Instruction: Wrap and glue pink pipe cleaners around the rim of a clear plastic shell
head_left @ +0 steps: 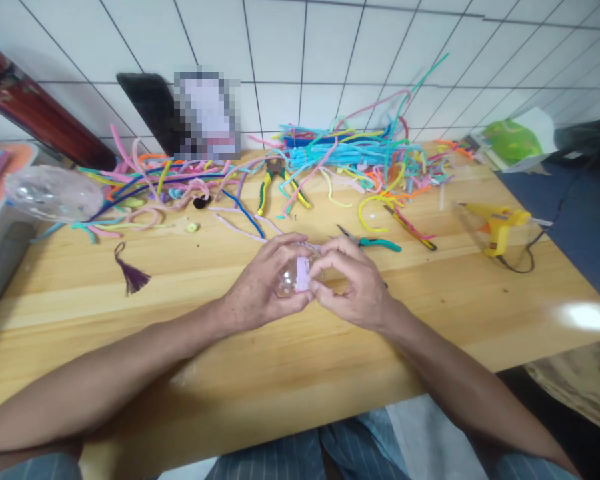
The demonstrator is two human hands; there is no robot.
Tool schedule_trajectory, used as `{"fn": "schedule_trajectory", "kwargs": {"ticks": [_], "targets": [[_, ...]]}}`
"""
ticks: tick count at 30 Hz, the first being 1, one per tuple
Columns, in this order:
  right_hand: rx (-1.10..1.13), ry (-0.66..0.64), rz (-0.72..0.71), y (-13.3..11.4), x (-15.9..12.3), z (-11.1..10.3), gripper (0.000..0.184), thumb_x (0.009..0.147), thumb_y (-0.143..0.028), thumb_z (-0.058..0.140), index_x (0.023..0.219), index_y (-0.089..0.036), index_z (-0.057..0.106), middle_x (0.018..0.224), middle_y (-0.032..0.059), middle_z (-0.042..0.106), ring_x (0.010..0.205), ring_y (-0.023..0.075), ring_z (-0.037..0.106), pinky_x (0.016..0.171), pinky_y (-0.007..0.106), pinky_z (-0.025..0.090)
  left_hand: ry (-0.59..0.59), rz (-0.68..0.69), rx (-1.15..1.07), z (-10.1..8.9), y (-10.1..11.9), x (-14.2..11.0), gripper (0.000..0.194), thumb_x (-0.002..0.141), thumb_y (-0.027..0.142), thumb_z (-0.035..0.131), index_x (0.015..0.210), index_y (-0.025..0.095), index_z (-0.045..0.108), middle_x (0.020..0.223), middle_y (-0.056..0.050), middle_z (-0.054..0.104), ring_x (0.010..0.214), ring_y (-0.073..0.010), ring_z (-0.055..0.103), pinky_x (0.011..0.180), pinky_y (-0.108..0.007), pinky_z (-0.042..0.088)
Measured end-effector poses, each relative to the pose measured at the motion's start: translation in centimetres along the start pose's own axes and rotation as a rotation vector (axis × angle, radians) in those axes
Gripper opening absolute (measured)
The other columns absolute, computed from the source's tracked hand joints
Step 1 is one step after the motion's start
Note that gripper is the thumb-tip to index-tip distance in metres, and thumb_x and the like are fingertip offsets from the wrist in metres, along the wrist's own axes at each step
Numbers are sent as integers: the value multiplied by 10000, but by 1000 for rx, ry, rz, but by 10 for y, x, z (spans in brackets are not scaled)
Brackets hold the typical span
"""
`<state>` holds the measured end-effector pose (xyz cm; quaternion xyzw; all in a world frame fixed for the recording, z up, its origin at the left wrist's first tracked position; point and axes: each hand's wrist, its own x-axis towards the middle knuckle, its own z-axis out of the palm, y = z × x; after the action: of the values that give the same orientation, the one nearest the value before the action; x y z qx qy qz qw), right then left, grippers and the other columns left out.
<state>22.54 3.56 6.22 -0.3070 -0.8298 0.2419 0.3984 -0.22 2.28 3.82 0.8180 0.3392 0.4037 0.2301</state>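
Both my hands meet over the middle of the wooden table (230, 373). My left hand (260, 287) is closed around a small clear plastic ball (286, 280). A pink fuzzy pipe cleaner piece (303, 273) sits at the ball's opening. My right hand (355, 283) pinches that pink piece with curled fingers. The ball is largely hidden by my fingers.
Heaps of coloured pipe cleaners (350, 160) lie along the back. Yellow-handled pliers (275, 183), teal-handled cutters (375, 242), a yellow glue gun (497, 227) with its cord, a purple tassel (130, 273), a clear plastic bag (53, 192), a dark phone (150, 107) against the tiled wall.
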Motion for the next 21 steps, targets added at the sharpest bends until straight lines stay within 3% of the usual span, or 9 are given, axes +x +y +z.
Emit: {"fn": "schedule_trajectory", "kwargs": {"ticks": [11, 21], "targets": [[132, -37, -7, 13, 3, -3, 142, 898, -111, 710, 900, -248, 672, 925, 5, 669, 895, 200, 671, 828, 360, 536, -15, 19, 2, -1, -1, 2, 591, 931, 324, 825, 1442, 282, 529, 1440, -149, 640, 1456, -341, 571, 1175, -540, 526], [107, -25, -32, 13, 2, 1, 149, 932, -123, 739, 926, -248, 658, 913, 9, 687, 886, 200, 676, 811, 355, 526, -38, 23, 8, -4, -1, 3, 589, 935, 342, 832, 1432, 274, 524, 1439, -160, 630, 1455, -344, 565, 1168, -532, 533]]}}
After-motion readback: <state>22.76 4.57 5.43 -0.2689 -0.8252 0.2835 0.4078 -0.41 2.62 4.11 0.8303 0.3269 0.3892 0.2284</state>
